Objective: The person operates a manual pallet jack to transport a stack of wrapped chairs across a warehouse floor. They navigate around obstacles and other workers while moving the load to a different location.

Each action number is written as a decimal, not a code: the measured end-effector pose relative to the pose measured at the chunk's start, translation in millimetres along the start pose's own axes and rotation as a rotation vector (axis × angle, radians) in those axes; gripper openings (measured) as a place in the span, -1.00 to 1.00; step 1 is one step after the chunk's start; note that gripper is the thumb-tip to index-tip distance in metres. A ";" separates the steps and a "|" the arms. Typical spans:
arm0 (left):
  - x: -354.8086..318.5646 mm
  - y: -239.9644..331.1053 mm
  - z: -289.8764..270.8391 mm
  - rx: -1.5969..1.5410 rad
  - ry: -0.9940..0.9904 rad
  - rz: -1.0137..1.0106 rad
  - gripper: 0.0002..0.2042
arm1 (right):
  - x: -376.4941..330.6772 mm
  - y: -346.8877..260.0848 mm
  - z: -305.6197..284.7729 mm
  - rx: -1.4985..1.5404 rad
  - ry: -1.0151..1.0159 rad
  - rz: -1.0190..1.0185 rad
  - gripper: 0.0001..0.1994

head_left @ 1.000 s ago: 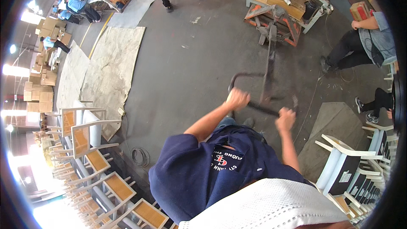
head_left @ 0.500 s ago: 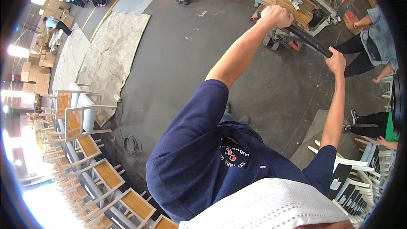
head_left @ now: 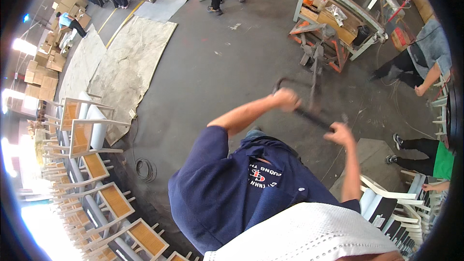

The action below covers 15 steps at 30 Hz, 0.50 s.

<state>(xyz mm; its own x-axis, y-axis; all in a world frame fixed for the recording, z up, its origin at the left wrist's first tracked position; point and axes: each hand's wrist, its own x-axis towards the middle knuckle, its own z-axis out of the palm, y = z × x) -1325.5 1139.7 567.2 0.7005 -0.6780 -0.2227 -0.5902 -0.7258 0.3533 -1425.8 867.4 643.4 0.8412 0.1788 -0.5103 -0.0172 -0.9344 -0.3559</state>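
Observation:
Both of my hands grip a black bent metal frame (head_left: 313,114), blurred by motion, held out in front of my chest over the grey concrete floor. My left hand (head_left: 286,99) is closed on its upper left part, the arm in a navy sleeve stretched forward. My right hand (head_left: 340,133) is closed on the lower right end of the bar. A thin upright part of the frame (head_left: 315,79) rises toward the bench beyond. My navy shirt (head_left: 241,188) fills the lower middle.
A metal workbench (head_left: 338,7) on an orange stand (head_left: 333,50) stands at the upper right. People sit at the right (head_left: 425,53). Rows of white chairs with woven seats (head_left: 82,135) line the left; more white chairs (head_left: 386,203) at lower right. Floor mats (head_left: 130,63), a cable coil (head_left: 145,169).
Half a second ago both arms were raised high with the frame near the workbench; they have now swung back down and closer to my body, much as one second ago.

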 end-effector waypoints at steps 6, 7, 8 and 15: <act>93.3 16.9 -201.9 0.000 0.598 -0.046 -0.55 | 40.2 2.5 -169.2 -0.356 0.793 0.016 -0.72; 102.6 16.9 -208.2 0.004 0.630 -0.043 -0.55 | 40.7 -0.4 -176.8 -0.293 0.800 0.024 -0.72; 99.6 17.4 -197.7 0.010 0.616 -0.041 -0.56 | 39.6 1.7 -164.4 -0.269 0.827 0.000 -0.72; -25.4 3.8 65.8 0.029 0.245 -0.034 -0.66 | 9.9 25.0 129.5 -0.242 0.815 0.075 -0.82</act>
<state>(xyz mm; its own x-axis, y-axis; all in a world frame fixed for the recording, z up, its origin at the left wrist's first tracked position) -1371.9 1146.5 514.4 0.7947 -0.6070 -0.0054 -0.5732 -0.7534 0.3223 -1487.9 885.7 528.0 0.9702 -0.0772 0.2298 -0.0506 -0.9916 -0.1194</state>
